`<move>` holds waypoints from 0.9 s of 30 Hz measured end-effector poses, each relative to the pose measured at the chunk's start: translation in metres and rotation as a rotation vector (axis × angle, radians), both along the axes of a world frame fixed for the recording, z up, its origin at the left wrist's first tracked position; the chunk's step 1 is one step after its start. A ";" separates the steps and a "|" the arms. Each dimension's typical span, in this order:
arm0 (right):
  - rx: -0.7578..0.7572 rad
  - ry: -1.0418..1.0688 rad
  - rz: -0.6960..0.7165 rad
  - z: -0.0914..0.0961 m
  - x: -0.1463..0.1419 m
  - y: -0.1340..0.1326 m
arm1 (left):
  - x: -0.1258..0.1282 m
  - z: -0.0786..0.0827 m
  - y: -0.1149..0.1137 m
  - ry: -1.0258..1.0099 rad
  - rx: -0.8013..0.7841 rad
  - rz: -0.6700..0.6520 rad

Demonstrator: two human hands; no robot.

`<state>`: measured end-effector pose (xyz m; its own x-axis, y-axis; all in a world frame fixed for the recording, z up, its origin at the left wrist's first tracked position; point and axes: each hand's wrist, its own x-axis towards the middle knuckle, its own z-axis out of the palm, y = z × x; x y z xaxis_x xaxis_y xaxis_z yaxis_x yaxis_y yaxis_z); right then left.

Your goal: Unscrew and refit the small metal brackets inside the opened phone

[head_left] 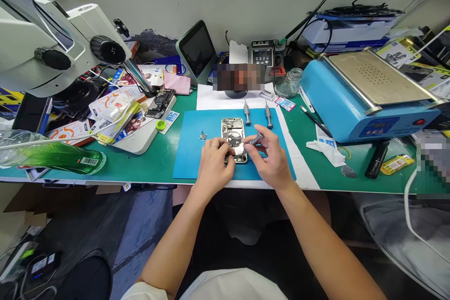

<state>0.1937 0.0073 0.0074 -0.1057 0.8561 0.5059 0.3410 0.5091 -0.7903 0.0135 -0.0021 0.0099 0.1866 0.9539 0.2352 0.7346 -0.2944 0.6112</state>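
Observation:
An opened phone body point(233, 132) with bare metal insides lies on a blue work mat point(191, 150). My left hand point(214, 165) rests on the phone's lower left edge, fingers curled against it, a ring on one finger. My right hand point(269, 157) pinches a small grey screwdriver point(256, 139), its tip pointing at the lower part of the phone. Two more grey screwdrivers point(247, 113) stand just beyond the phone. A small loose metal part point(203, 136) lies on the mat to the left.
A microscope point(52, 33) hangs over the left side above a white pad with a second dismantled phone point(160, 104). A green bottle point(52, 157) lies at the left edge. A blue heating machine point(365, 93) fills the right. A glass jar point(290, 83), a tablet point(197, 51) and a soldering station point(263, 56) stand behind.

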 end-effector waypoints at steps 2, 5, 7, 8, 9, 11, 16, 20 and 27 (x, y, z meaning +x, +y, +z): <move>-0.006 -0.004 -0.006 0.000 0.000 0.000 | 0.000 0.000 0.000 0.000 0.006 0.002; -0.010 -0.001 -0.011 -0.001 0.000 0.001 | 0.000 0.000 0.000 0.000 0.015 0.003; -0.010 0.008 -0.013 -0.001 0.000 0.001 | 0.001 0.000 -0.001 -0.004 0.015 0.004; -0.012 0.011 -0.015 0.000 0.000 0.001 | 0.001 -0.001 -0.001 -0.006 0.014 0.005; -0.015 0.013 -0.017 0.000 0.000 0.001 | 0.001 -0.001 -0.001 -0.007 0.012 0.006; -0.018 0.014 -0.022 0.000 -0.001 0.001 | 0.001 -0.001 -0.001 -0.004 0.014 0.008; -0.017 0.032 -0.030 0.001 -0.001 0.003 | 0.001 -0.001 -0.001 0.005 0.036 0.008; -0.028 0.053 -0.043 0.001 -0.001 0.002 | 0.001 -0.002 -0.001 -0.010 0.045 0.009; -0.033 0.012 -0.049 0.001 0.000 0.001 | 0.001 -0.003 0.001 -0.040 0.023 0.024</move>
